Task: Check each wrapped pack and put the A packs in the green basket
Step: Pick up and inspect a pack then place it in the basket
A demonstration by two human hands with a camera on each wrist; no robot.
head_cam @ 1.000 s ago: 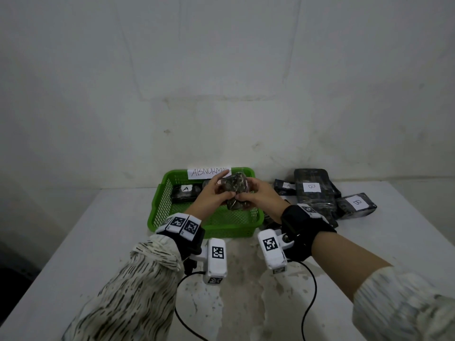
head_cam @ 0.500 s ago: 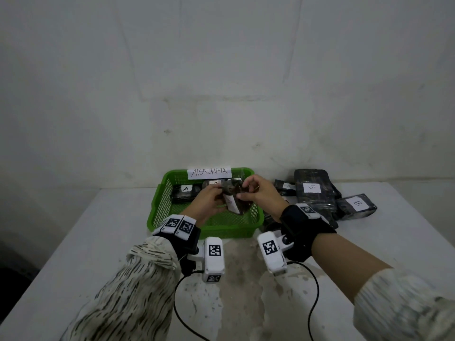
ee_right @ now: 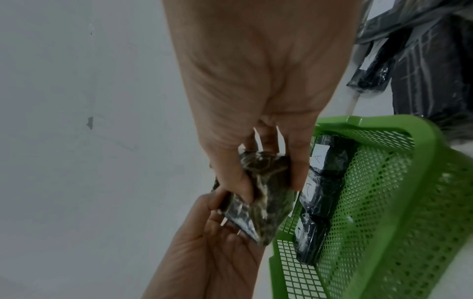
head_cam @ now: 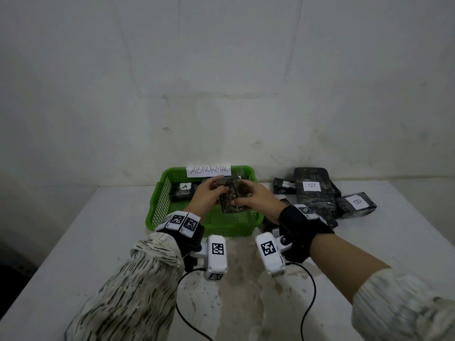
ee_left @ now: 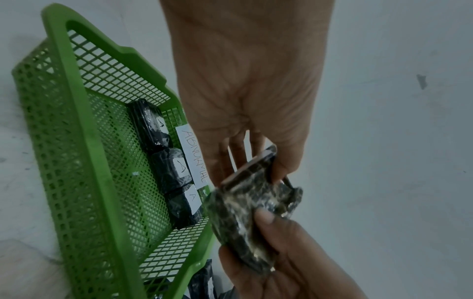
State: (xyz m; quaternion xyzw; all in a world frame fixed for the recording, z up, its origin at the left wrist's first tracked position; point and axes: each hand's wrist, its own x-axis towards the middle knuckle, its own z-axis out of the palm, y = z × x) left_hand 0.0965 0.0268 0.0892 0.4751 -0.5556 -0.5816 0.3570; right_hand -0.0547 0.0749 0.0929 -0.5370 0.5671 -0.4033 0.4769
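white table (head_cam: 73, 242) under everything, near edge cut off by the frame. on it, against the wall, green basket (head_cam: 157, 205) with an "abnormal" label (head_cam: 208, 170) on the far rim; three a packs (ee_left: 176, 172) in a row along that wall inside. to the right, a heap of b packs (head_cam: 311, 190), partly overlapping, lowest ones hidden behind the right wrist. above the basket, a dark wrapped pack (head_cam: 230, 198), pinched by left hand (head_cam: 209, 198) and right hand (head_cam: 256, 200), fingers and thumbs curled round its ends. its letter not readable, wrap blurred and glinting.
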